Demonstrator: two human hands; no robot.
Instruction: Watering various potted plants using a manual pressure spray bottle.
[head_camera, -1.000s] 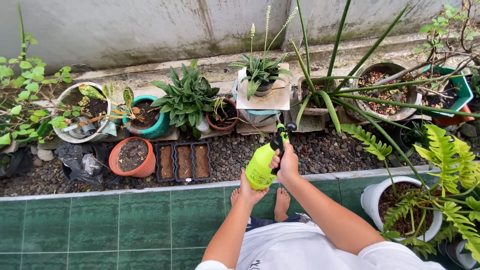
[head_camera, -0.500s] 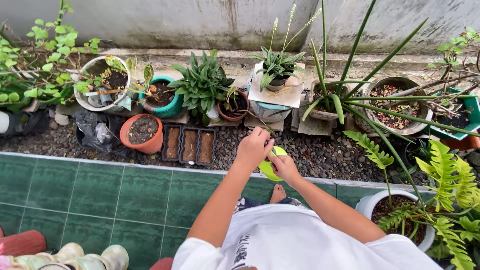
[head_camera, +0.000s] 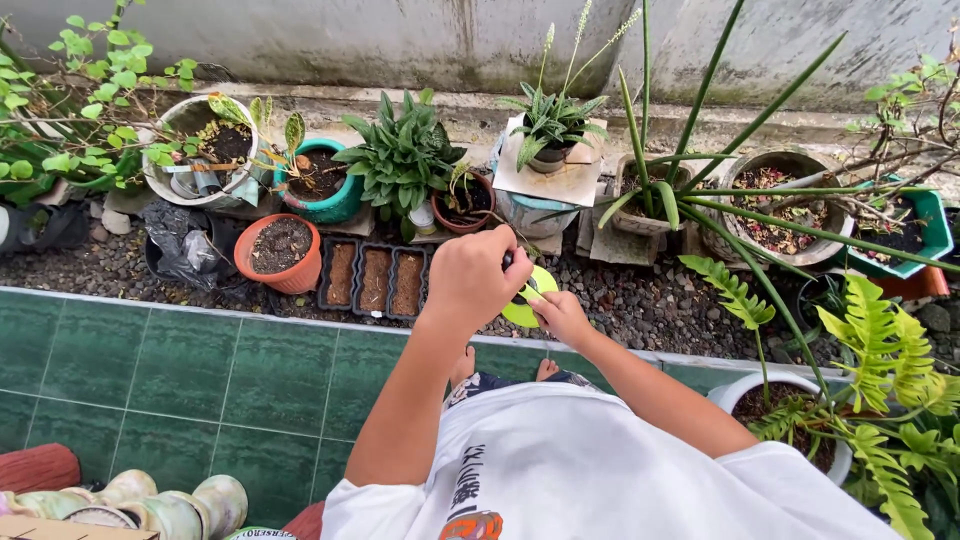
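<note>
I stand on green tiles and hold a lime-green spray bottle (head_camera: 527, 308) in front of me, over the tile edge. My left hand (head_camera: 472, 278) is closed over the bottle's top and hides the black pump head. My right hand (head_camera: 560, 315) grips the bottle's side from the right. Only a small crescent of the green body shows between the two hands. My bare feet (head_camera: 545, 369) peek out below.
A gravel strip holds an orange pot of soil (head_camera: 277, 252), a black seed tray (head_camera: 375, 282), a teal pot (head_camera: 318, 194), leafy potted plants (head_camera: 403, 165) and a long-leaved plant (head_camera: 660, 190). A white pot with a fern (head_camera: 790, 410) stands right. Rubber boots (head_camera: 180, 505) lie lower left.
The bottle went from upright, held out at arm's length, to close in front of me. My left hand moved from under its base to on top of its head.
</note>
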